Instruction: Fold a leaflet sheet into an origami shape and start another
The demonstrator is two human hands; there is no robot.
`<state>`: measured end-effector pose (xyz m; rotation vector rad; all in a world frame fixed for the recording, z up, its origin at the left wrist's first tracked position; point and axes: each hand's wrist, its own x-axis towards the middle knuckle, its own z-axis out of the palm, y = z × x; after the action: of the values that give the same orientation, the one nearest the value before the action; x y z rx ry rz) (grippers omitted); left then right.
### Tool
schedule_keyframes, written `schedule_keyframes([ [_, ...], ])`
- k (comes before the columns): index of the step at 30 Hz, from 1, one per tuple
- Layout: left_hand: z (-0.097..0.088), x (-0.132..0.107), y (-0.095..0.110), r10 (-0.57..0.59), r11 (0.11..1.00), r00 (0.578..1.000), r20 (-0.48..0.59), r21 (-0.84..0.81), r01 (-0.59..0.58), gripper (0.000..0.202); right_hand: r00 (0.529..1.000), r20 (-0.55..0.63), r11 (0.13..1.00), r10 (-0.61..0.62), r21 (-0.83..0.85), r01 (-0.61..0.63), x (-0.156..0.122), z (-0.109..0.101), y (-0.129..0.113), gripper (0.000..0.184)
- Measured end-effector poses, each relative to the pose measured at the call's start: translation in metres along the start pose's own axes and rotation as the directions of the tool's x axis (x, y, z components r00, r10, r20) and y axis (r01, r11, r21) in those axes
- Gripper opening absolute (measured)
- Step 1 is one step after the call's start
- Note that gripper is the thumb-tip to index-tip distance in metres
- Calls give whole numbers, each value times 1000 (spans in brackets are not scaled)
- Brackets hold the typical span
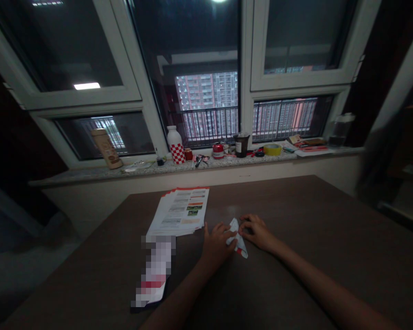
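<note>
A small piece of folded paper [240, 246], white with a red patch, lies on the brown table in front of me. My left hand [217, 244] holds it from the left, its fingertips pressing on the paper and one finger sticking out apart. From the other side, my right hand [258, 233] has bent fingers pinched at the paper's right edge. Left of my hands is a fanned stack of printed sheets [181, 211] with orange top edges. Nearer to me lies a flat object [154, 272], mostly blurred by pixels, with a dark edge showing.
The brown table [296, 206] reaches a stone windowsill [141, 172]. Along the sill stand a tan tumbler [106, 149], a red-checked white bottle [176, 145], a red can [218, 150], a dark cup [241, 145], yellow tape [272, 149] and a clear jug [340, 130].
</note>
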<state>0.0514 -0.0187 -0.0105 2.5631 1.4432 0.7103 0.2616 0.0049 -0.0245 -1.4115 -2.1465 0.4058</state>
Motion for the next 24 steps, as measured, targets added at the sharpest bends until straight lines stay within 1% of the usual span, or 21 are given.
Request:
schedule_keyframes([
  [8,-1,0,4,-12,1000,1000,-28,28,12,22,1000,21,1000,-4,11,3,0,-3,-2,14],
  [14,-3,0,5,-13,1000,1000,-25,24,13,22,999,39,999,-9,47,7,0,-5,1,17],
  [24,0,-1,2,9,999,999,-42,32,-7,22,994,81,992,-73,109,64,-5,-12,1,29],
])
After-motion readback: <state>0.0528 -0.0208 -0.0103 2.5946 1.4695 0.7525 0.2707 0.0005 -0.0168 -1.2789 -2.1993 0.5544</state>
